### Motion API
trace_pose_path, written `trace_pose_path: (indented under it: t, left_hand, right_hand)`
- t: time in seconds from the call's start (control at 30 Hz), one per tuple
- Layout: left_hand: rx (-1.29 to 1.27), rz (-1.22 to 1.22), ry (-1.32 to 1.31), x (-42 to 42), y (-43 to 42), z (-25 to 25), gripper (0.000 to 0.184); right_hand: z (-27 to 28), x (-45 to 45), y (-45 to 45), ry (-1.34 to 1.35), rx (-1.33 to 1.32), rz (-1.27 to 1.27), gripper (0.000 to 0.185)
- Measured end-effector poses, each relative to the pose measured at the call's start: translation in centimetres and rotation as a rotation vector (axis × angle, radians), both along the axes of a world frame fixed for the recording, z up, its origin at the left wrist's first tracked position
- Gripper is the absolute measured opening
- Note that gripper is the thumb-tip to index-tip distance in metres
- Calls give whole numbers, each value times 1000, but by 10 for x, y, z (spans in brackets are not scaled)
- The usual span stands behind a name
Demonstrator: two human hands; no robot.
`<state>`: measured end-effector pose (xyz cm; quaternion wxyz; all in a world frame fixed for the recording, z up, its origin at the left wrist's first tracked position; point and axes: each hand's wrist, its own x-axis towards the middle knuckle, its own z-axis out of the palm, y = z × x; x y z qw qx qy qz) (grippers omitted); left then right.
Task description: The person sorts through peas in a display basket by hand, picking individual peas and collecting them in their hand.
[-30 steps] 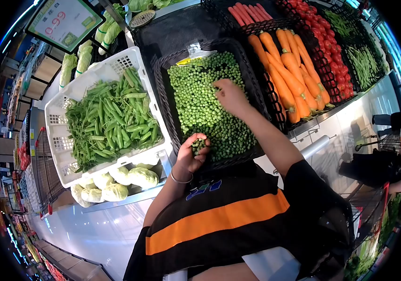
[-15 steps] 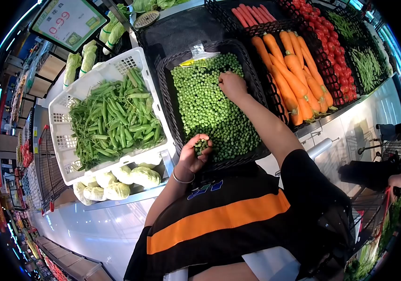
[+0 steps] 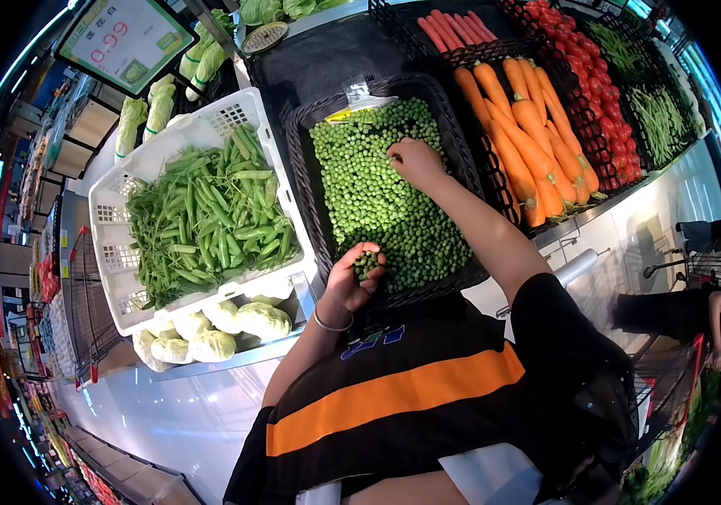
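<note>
Green peas (image 3: 352, 185) fill a black woven basket (image 3: 296, 168) in front of me. Over the near left part of the basket, my left hand (image 3: 350, 286) is cupped with fingers curled round a small handful of peas (image 3: 366, 264). My right hand (image 3: 419, 166) is over the far right part of the peas, fingertips pinched together at their surface; what lies between them is too small to make out. A bag with a yellow edge (image 3: 360, 104) rests at the basket's far end.
On the left stand a white crate (image 3: 108, 252) of pea pods (image 3: 209, 215) and several pale cabbages (image 3: 263, 320). Carrots (image 3: 529, 126) and red tomatoes (image 3: 600, 101) are to the right. A price sign (image 3: 125, 44) stands at far left. Another person's arm (image 3: 718, 320) is near a cart.
My right hand has shifted slightly left and nearer to me over the peas. My left hand stays almost in place, still cupping peas. The person at far right has lowered an arm.
</note>
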<state>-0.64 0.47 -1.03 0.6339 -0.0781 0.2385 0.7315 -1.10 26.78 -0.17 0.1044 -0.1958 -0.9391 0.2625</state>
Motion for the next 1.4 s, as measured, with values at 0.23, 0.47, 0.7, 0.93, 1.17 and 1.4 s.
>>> trace_pose_path:
  t: [0.23, 0.47, 0.7, 0.93, 1.17, 1.4]
  left_hand:
    - [-2, 40, 17, 2, -2, 5, 24]
    - [-2, 12, 11, 2, 1, 4, 23]
    - [20, 31, -6, 2, -2, 3, 23]
    - [42, 23, 4, 1, -2, 4, 23]
    - [11, 16, -4, 2, 1, 4, 23]
    - [-12, 31, 15, 3, 0, 8, 22]
  right_hand:
    - [-2, -11, 8, 141, -1041, -234, 6]
    - [-3, -17, 10, 71, -310, 12, 13]
    - [-7, -21, -1, 66, -21, 156, 8]
    - [4, -15, 5, 60, -482, -16, 3]
    - [-1, -1, 2, 29, -323, 54, 11]
    - [-21, -19, -10, -66, 100, 193, 16]
